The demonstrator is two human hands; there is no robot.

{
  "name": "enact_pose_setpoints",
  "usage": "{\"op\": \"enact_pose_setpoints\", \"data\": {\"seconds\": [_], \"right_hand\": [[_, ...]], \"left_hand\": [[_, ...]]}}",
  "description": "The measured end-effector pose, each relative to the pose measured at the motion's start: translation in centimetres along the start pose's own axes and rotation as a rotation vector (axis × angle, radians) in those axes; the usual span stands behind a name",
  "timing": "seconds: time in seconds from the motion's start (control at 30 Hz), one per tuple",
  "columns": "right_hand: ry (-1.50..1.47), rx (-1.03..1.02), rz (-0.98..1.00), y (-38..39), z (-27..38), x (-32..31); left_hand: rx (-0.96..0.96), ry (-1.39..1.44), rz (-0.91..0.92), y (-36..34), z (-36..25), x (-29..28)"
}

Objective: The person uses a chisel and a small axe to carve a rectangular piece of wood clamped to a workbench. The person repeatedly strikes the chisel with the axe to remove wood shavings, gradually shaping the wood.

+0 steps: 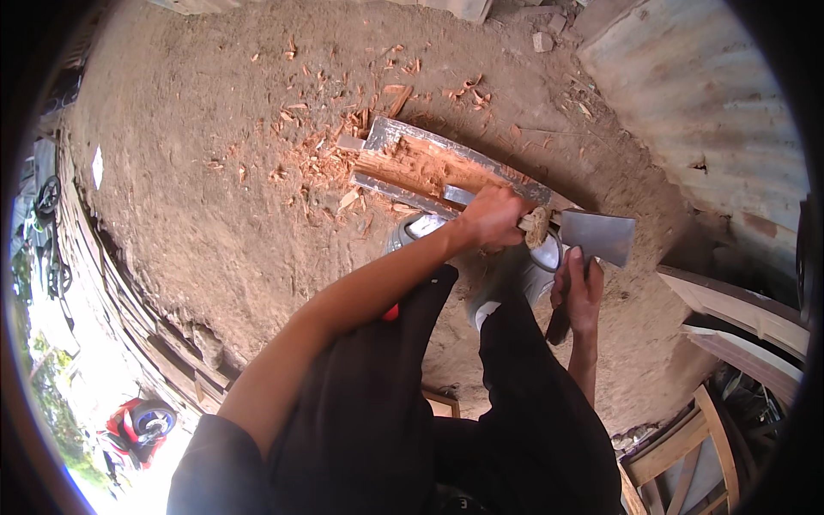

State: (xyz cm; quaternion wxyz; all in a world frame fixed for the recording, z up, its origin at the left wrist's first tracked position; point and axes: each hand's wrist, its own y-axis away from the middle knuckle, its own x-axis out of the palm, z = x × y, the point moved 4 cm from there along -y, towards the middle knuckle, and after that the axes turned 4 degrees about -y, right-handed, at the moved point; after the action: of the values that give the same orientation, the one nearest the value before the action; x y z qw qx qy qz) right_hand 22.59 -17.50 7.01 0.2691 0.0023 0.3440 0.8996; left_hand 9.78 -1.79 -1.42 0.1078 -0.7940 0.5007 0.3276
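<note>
Both hands closed: left hand (493,217) grips one wooden stick (534,225), right hand (580,290) one hatchet (596,238) (one split log (429,167) beyond).

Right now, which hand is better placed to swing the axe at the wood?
The right hand, probably. It grips the axe handle just below the blade. The left hand is on the wood, holding it.
</note>
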Motion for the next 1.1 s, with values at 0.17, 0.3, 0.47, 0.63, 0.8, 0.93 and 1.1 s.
{"op": "enact_pose_setpoints", "data": {"seconds": [0.17, 0.3, 0.47, 0.63, 0.8, 0.93, 1.1], "right_hand": [[-0.038, 0.033, 0.026, 0.2, -1.3, 1.3], [0.033, -0.006, 0.016, 0.0, 0.3, 0.2], [-0.338, -0.110, -0.118, 0.7, -0.9, 1.5], [0.005, 0.011, 0.048, -1.1, -1.1, 0.6], [-0.275, 0.033, -0.084, -1.0, -1.0, -2.3], [-0.385, 0.049, -0.064, -0.6, -2.2, -1.0], [0.178, 0.034, 0.326, -2.4, -1.2, 2.8]], "left_hand": [[-0.026, -0.013, -0.022, -0.6, -0.1, -0.8], [-0.028, 0.021, -0.022, -0.1, -0.1, -1.1], [0.008, -0.024, -0.005, -0.7, 0.1, -0.1], [-0.017, -0.062, 0.056, -0.6, 0.4, 0.4], [-0.031, -0.079, 0.059, -0.5, 0.0, 0.2], [-0.025, -0.111, 0.034, -0.5, 0.3, 0.5], [-0.018, -0.212, 0.016, 1.4, 3.2, -0.6]]}}
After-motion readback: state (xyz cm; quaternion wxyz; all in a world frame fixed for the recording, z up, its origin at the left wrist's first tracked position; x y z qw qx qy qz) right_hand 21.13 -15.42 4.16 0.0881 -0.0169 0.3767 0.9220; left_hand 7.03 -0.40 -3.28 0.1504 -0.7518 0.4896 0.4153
